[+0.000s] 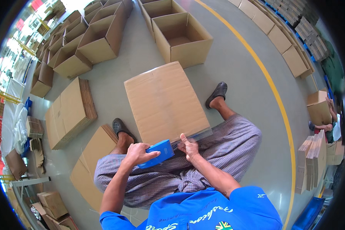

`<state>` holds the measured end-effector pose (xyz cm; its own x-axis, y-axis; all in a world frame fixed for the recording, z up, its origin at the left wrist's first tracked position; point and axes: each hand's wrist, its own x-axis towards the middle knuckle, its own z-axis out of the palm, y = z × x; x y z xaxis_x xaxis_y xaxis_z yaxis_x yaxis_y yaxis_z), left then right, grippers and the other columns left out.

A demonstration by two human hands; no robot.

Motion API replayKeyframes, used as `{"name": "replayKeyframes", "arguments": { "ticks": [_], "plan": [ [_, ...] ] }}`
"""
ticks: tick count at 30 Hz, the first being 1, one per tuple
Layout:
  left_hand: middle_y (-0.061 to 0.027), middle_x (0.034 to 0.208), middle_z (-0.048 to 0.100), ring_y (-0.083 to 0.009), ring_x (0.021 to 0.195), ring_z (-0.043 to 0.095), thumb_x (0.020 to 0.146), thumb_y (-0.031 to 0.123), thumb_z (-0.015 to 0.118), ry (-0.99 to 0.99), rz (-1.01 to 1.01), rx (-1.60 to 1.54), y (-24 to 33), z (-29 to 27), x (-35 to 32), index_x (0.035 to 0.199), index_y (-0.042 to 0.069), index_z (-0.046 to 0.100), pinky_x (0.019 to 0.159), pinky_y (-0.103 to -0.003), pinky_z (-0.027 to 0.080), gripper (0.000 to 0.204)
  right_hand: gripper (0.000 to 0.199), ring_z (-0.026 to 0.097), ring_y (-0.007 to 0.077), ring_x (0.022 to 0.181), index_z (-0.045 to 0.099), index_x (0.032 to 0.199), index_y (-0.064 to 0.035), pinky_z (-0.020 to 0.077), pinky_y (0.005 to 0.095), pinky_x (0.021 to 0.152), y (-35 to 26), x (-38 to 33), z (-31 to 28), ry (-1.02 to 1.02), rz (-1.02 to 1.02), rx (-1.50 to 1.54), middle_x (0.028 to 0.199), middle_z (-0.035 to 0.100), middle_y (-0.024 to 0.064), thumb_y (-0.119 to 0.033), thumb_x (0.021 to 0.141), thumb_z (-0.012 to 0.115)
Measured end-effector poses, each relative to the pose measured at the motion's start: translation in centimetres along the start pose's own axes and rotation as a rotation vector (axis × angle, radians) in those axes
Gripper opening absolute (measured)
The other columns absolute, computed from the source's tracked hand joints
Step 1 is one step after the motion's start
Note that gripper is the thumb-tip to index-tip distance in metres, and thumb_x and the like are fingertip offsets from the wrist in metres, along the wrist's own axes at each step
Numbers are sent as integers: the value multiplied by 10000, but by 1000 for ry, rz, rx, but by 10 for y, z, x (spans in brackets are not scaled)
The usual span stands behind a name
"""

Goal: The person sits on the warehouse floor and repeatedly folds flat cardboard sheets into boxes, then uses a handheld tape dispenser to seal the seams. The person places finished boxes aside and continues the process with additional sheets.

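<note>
A closed brown cardboard box [163, 101] stands between my feet, its near edge at my lap. Clear tape [203, 134] runs along that edge and sticks out past the near right corner. My left hand [138, 154] is closed around a blue tape dispenser [165, 149], just off the box's near left corner. My right hand [188, 147] is at the middle of the near edge, thumb laid on the rim and fingers curled against the near side. Part of those fingers is blurred.
Flat folded cartons [67, 113] lie stacked to the left, with more flat cardboard [90, 161] beside my left leg. Open boxes [188, 42] stand in rows ahead. A yellow floor line [270, 80] curves along the right. Another person [331, 122] sits beside a box at far right.
</note>
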<state>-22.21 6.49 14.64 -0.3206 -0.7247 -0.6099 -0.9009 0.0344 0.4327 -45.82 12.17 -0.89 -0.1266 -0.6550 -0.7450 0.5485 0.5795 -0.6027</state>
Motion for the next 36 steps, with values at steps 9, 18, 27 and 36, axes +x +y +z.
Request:
{"name": "replayKeyframes", "arguments": {
  "ticks": [9,18,27,36],
  "plan": [
    [-124,765,718,-267,730,695,756,683,641,0,12,-33,-30,-11,-21,1091,115,741,786,-385,535,667,305,582,102,563,584,832,-79,516,237,495,-14,6,7,53,-151,31,729,608,1,-285,806,808],
    [-133,744,713,-274,708,696,676,668,682,64,-207,119,-144,-30,-79,916,109,775,757,-398,531,616,369,633,125,594,557,872,-80,529,255,502,-17,6,8,117,-128,14,756,651,21,-312,780,829],
    [-142,882,730,-277,881,695,721,731,594,-24,-308,226,-118,16,1,891,95,771,874,-448,445,682,356,618,117,579,554,896,-90,548,272,513,-18,6,4,74,-96,48,773,651,24,-293,787,825],
    [-164,883,724,-294,873,696,690,708,637,-32,-400,81,-104,34,37,855,23,755,784,-394,513,714,327,610,100,621,611,852,-132,551,272,551,-15,8,1,75,-106,-31,766,619,-23,-388,791,804]
  ]
}}
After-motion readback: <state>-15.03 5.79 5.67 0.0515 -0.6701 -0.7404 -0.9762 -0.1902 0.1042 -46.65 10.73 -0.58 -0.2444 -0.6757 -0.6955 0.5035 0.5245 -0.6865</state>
